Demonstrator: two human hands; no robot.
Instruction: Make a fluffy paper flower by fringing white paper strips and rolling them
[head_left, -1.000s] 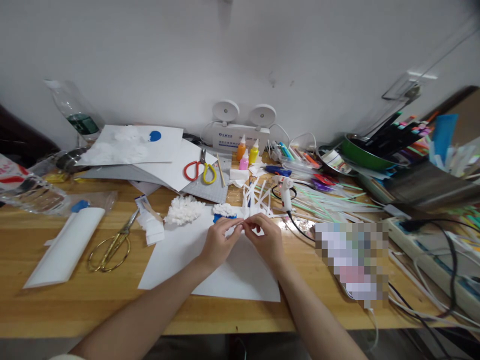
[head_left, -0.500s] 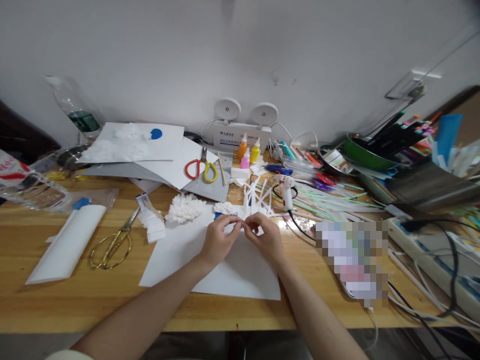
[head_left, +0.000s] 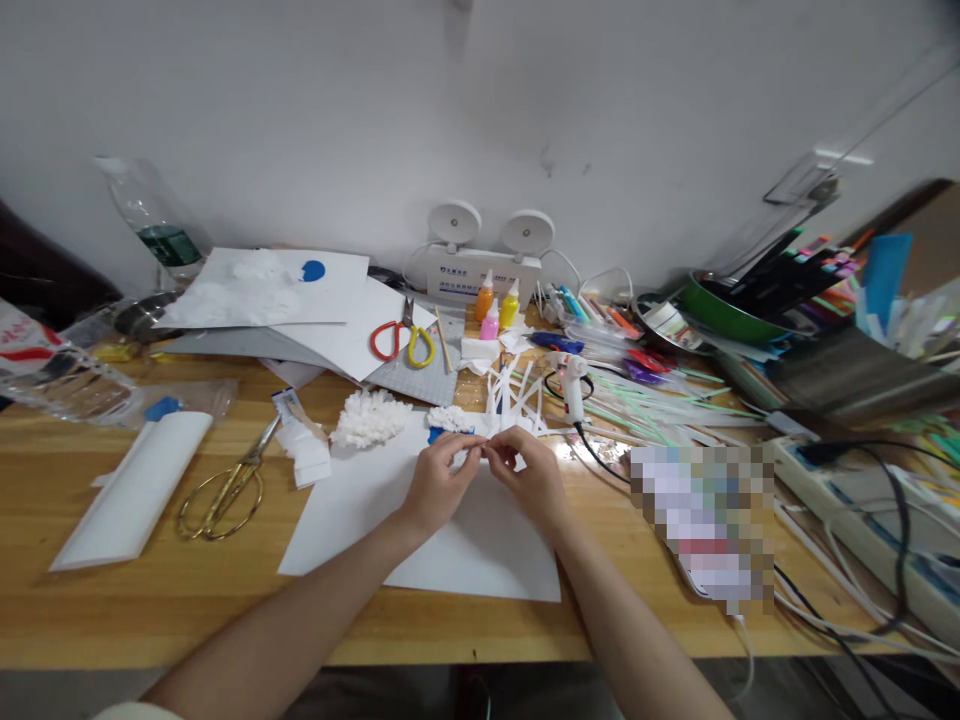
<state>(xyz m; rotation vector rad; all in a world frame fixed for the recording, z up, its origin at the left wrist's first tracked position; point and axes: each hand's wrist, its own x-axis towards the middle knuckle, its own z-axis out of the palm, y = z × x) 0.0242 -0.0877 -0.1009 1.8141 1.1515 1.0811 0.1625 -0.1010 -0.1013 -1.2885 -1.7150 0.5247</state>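
Observation:
Over a white sheet of paper point(head_left: 480, 565), my left hand point(head_left: 444, 485) and my right hand point(head_left: 529, 478) meet fingertip to fingertip. Both are closed in a pinch. Whatever lies between the fingertips is too small to make out. Just beyond my left hand is a small cluster of white bits on a blue piece point(head_left: 448, 420). A larger heap of white curled pieces point(head_left: 371, 418) sits to its left at the sheet's far edge. Thin white paper strips point(head_left: 516, 395) lie in a loose pile beyond my right hand.
Gold-handled scissors point(head_left: 221, 500) and a rolled white sheet point(head_left: 135, 490) lie at left. Red-and-yellow-handled cutters point(head_left: 405, 335) rest farther back. A white glue gun point(head_left: 571, 385) stands right of the strips, its black cord trailing toward a blurred-out device point(head_left: 705, 525). A power strip point(head_left: 862, 530) occupies the right.
My hands stay pinched together in nearly the same place. The view shifts very slightly; nothing on the table has visibly moved.

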